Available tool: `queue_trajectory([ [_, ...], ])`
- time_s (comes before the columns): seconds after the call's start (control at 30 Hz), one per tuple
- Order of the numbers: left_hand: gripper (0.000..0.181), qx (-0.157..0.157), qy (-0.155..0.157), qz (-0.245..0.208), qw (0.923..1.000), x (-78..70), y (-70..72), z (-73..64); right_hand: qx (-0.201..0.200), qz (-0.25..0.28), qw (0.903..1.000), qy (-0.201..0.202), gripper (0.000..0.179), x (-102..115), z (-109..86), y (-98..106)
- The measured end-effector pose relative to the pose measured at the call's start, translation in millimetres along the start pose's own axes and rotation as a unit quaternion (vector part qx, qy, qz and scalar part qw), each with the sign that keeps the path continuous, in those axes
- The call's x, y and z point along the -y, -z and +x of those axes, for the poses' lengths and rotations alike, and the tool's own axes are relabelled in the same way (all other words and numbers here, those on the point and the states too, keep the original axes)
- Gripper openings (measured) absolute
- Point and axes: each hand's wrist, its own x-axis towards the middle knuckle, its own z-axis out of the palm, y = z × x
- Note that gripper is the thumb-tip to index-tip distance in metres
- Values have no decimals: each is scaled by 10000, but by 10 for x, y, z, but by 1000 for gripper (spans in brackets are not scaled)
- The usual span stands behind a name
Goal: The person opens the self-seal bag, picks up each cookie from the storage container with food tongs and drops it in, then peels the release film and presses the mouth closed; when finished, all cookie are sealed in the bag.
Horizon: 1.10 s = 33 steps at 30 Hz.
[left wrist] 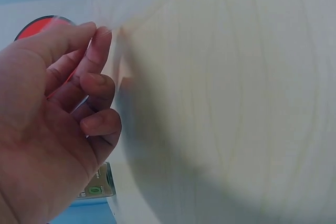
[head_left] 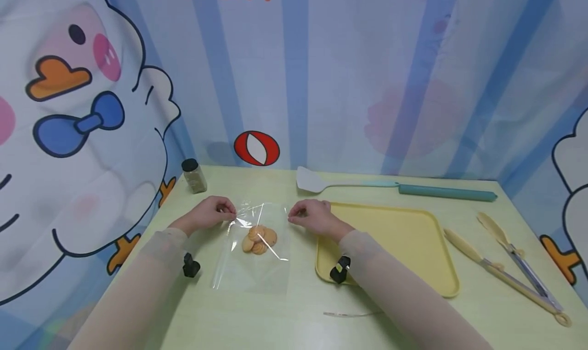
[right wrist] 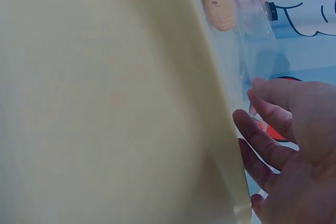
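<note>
A clear plastic bag lies on the table with several round cookies grouped inside it. At the bag's far left corner, my left hand pinches the film between thumb and index finger. The left wrist view shows that hand with its other fingers loosely bent. On the far right corner, my right hand pinches the film with thumb and forefinger. Its remaining fingers lie beside the tray's edge in the right wrist view. One cookie shows through the plastic there.
A yellow tray lies under the right forearm. Tongs rest at the right, and a spatula with a teal handle lies along the back. A black-capped jar stands back left. A thin strip lies near the front.
</note>
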Motion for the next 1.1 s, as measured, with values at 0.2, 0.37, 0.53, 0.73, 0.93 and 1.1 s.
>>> queue_trajectory([
  [0.2,11,-121,-90,-88,9998,20,12,-30,-143,164,9998,-41,6,23,-26,6],
  [0.37,13,-186,39,-308,9993,29,69,-84,-323,428,9985,-92,6,30,-50,31],
  [0.53,15,-438,-146,-341,9984,-19,135,-159,-527,693,9961,-116,7,41,-88,65],
  [0.73,16,-704,-581,-810,9925,-178,222,-288,-1032,1001,9896,46,9,145,-202,180],
  [0.93,20,-1037,-770,-882,9877,-312,297,-346,-1242,1184,9848,256,7,221,-270,309],
  [1.1,24,-1326,-905,-779,9840,-486,345,-439,-1373,1274,9811,493,7,272,-336,421],
])
